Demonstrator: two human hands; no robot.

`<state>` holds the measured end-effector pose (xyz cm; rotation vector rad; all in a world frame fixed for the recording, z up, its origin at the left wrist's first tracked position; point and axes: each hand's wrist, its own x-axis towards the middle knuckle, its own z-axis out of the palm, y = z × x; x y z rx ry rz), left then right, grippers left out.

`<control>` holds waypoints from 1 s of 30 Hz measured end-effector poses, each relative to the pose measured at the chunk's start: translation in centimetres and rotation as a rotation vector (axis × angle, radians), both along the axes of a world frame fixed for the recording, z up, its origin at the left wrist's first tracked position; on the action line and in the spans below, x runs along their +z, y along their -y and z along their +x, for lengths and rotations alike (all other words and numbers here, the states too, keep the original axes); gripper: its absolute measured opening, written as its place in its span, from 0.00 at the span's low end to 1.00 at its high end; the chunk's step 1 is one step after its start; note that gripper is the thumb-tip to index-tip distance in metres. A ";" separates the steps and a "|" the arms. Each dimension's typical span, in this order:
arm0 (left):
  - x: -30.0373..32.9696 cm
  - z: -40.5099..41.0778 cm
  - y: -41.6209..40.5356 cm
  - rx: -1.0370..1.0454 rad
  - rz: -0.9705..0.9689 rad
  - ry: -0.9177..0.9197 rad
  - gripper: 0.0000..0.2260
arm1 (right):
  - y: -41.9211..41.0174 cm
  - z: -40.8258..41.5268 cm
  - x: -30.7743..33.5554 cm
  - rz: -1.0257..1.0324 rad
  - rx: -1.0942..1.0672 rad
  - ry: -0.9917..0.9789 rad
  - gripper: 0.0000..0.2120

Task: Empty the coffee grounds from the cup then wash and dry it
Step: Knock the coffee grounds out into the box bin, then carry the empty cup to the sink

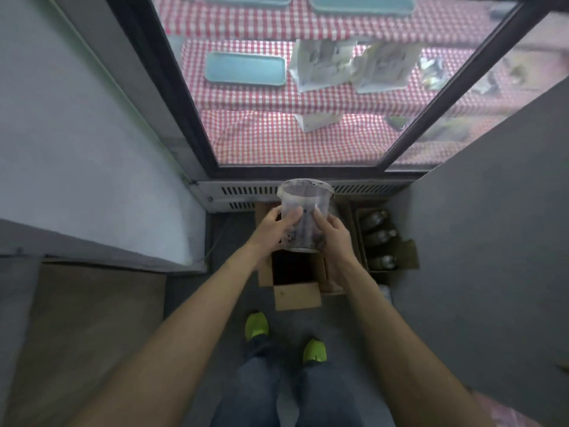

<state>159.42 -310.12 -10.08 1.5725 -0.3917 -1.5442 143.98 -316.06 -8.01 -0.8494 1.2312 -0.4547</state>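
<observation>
both hands (275, 228) (331, 234) grip the cup (304, 208) above an open box (295, 272).

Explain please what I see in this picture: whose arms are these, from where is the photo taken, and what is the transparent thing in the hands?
There is no machine here. A person wears a camera on the head, so you look down along their own arms.

The left hand and right hand together hold a clear plastic cup with dark coffee grounds inside. Below it, on the floor, stands an open cardboard box. Beside that is a box of bottles. Ahead is a glass-door cabinet with checked shelves.
</observation>
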 end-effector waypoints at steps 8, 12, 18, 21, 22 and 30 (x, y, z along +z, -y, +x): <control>10.4 -4.2 -3.0 0.122 -0.179 0.067 0.24 | -1.8 -3.3 10.2 -0.165 0.091 0.143 0.20; 14.3 -8.0 -5.2 0.219 -0.233 0.168 0.20 | -3.2 -6.4 13.6 -0.237 0.164 0.211 0.20; 20.9 -11.4 -10.7 0.378 -0.269 0.276 0.35 | -6.5 -8.3 19.7 -0.350 0.357 0.264 0.18; 24.5 -11.7 -14.5 0.465 -0.275 0.343 0.22 | -8.8 -7.4 22.6 -0.410 0.454 0.280 0.16; 25.5 -11.6 -15.7 0.487 -0.278 0.371 0.16 | -9.7 -7.0 23.5 -0.422 0.480 0.285 0.18; 32.3 -10.2 -29.4 0.837 -0.300 0.546 0.31 | -21.2 -2.2 29.9 -0.436 0.758 0.484 0.40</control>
